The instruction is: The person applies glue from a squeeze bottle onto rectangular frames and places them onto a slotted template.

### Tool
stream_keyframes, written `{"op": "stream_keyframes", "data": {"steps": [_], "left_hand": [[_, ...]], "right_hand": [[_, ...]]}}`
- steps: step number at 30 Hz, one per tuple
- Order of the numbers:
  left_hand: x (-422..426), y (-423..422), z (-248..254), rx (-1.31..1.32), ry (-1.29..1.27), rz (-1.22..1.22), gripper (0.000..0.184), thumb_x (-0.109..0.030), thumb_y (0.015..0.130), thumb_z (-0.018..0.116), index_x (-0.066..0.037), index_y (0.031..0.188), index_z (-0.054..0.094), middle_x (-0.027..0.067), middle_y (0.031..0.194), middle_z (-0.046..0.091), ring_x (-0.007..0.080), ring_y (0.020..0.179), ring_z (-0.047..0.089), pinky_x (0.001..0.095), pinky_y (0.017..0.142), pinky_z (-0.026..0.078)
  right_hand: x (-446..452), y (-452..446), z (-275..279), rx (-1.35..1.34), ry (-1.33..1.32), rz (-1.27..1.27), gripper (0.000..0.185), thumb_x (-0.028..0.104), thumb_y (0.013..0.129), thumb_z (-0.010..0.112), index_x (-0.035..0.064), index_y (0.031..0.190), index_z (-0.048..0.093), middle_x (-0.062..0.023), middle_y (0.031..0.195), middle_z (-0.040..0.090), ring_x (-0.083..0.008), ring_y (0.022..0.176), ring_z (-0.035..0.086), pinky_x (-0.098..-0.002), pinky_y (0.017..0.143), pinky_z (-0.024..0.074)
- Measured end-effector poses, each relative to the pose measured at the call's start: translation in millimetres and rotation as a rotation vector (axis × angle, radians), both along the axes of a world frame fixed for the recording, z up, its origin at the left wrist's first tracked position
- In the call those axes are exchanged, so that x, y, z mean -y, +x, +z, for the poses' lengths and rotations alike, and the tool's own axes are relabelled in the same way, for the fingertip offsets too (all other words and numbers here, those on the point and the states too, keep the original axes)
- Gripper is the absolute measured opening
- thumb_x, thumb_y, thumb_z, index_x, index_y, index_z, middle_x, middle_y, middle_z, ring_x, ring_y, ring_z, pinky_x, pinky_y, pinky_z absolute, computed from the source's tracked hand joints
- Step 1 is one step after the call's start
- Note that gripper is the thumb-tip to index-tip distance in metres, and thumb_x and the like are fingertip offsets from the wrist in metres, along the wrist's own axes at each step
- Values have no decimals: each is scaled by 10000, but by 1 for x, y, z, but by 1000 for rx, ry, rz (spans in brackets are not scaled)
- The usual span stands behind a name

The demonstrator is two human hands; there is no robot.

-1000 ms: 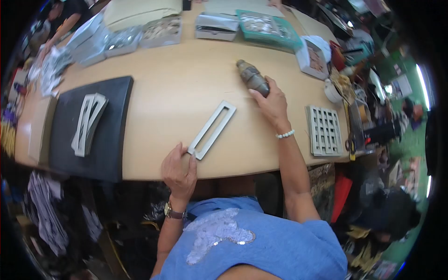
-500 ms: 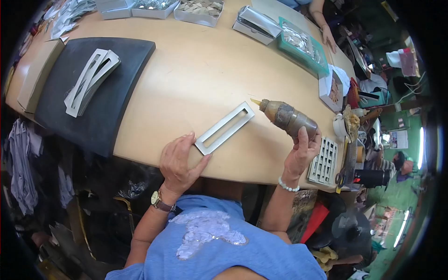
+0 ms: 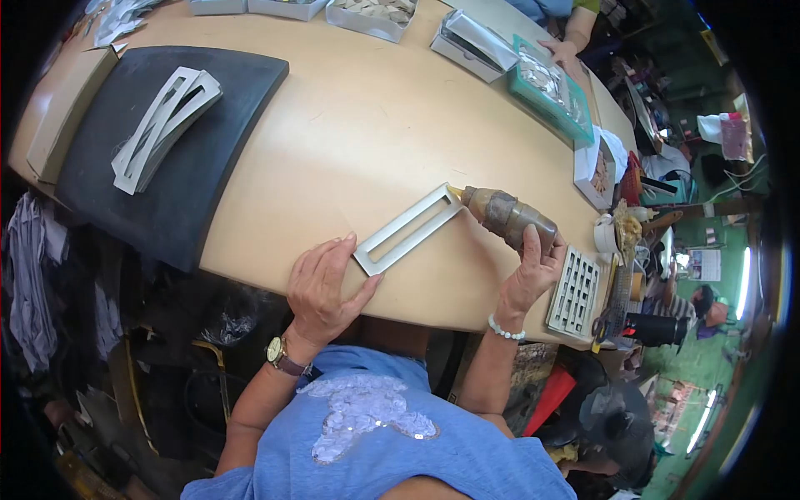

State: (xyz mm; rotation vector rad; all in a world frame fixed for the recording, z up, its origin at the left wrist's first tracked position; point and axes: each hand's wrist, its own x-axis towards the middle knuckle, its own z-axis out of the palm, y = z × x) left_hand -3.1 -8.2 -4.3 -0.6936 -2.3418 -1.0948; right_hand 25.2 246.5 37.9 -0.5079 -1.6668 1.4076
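A pale flat rectangular frame (image 3: 402,220) with a long slot lies slanted on the table. The thumb and fingertips of my left hand (image 3: 321,287) grip its near-left end from both sides. In my right hand (image 3: 531,275) is a brown, stained squeeze bottle (image 3: 508,217) with a yellow nozzle, tilted down to the left. Its tip is at the frame's far-right corner; whether it touches cannot be made out. A stack of similar slotted frames (image 3: 162,133) lies on a dark board to the left.
The dark board (image 3: 242,108) covers the table's left side, beside a cardboard strip (image 3: 71,117). A grid-like slotted plate (image 3: 575,287) lies right of my right hand. Boxes and a green tray (image 3: 550,92) stand at the back, near another person's hand (image 3: 564,52).
The bottle has moved left and its nozzle has come to the frame's far corner. My left hand stays at the near end. The other person's hand has moved toward the green tray.
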Motion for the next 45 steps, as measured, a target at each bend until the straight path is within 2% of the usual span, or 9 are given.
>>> {"op": "stream_keyframes", "data": {"steps": [7,13,20,24,28,31,34,38,45], "left_hand": [[0,0,-1,4,3,-3,591,-208,668,784,-9,1170,546,120,968,634,280,910,604,382,791,479],[-1,0,0,-1,4,-2,631,-183,650,799,6,1187,527,120,938,645,294,893,608,397,797,472],[0,-1,-2,3,26,-16,656,-166,640,805,15,1199,514,119,919,652,296,878,611,398,782,473],[0,0,-4,13,20,-7,625,-191,665,783,1,1201,526,117,983,641,276,917,605,379,801,478],[2,0,-4,18,36,-30,709,-179,650,800,19,1248,474,112,944,649,283,878,613,392,785,476],[1,0,-4,2,43,-27,750,-178,642,809,24,1269,450,110,934,652,284,861,616,398,781,475],[0,-1,-4,-11,46,-16,752,-179,642,809,21,1270,449,106,936,651,280,864,615,397,785,475],[0,0,-4,-19,28,-9,745,-174,640,808,19,1267,453,103,924,651,278,869,614,393,790,474],[-1,0,-3,-7,18,-13,727,-160,638,804,20,1256,464,103,918,650,276,867,612,392,791,472]], "right_hand": [[-2,-3,-4,-8,41,-15,287,133,827,693,-11,1026,544,-91,962,623,-146,851,611,-281,784,523],[9,3,2,45,-74,-1,338,70,789,722,-21,1051,530,-84,939,607,-125,844,593,-253,779,501],[46,24,1,136,-113,126,347,36,790,706,-27,1076,519,-73,948,607,-121,844,595,-249,775,498],[69,37,-1,150,-125,200,374,43,768,726,-10,1078,523,-66,962,603,-119,856,590,-242,767,492],[81,43,2,167,-207,288,347,50,789,698,-5,1083,523,-74,968,606,-119,875,584,-251,802,480],[65,43,2,73,-429,359,321,74,830,658,-9,1109,522,-82,983,613,-135,894,595,-256,795,495],[35,42,2,-45,-497,249,310,89,863,621,-13,1138,520,-89,994,617,-156,906,607,-275,790,514],[4,39,3,-74,-268,35,323,105,860,639,-10,1141,528,-88,1023,605,-164,922,607,-310,825,512],[-13,32,-7,-20,-147,-20,336,104,844,668,-19,1126,533,-84,1002,607,-151,897,593,-287,804,499]]}}
